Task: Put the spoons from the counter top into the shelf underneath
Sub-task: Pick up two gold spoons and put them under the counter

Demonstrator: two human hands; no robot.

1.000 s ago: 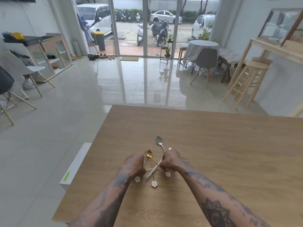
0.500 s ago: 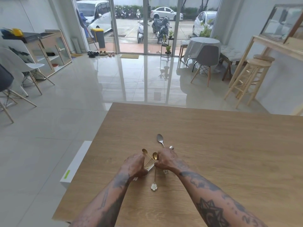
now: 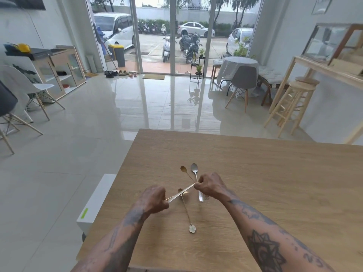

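Observation:
On the wooden counter top (image 3: 255, 183) my two hands work over a small cluster of spoons. My left hand (image 3: 155, 200) is closed on one end of a silver spoon (image 3: 181, 192) that slants up to the right, its other end reaching the fingers of my right hand (image 3: 210, 186). My right hand grips a thin gold spoon (image 3: 183, 169) and a silver spoon (image 3: 194, 168), their bowls pointing away from me. Another gold spoon with a white flower end (image 3: 192, 228) lies loose on the counter between my hands. The shelf underneath is hidden.
The counter's left edge (image 3: 117, 173) drops to a tiled floor with a white box (image 3: 94, 203) against it. Chairs stand at the far left, wooden stools (image 3: 292, 103) and a wooden bench at the right. Glass doors are at the back.
My hands have drawn apart, the left one moving left and toward me with the slanted silver spoon. The flower-ended gold spoon now lies alone between them.

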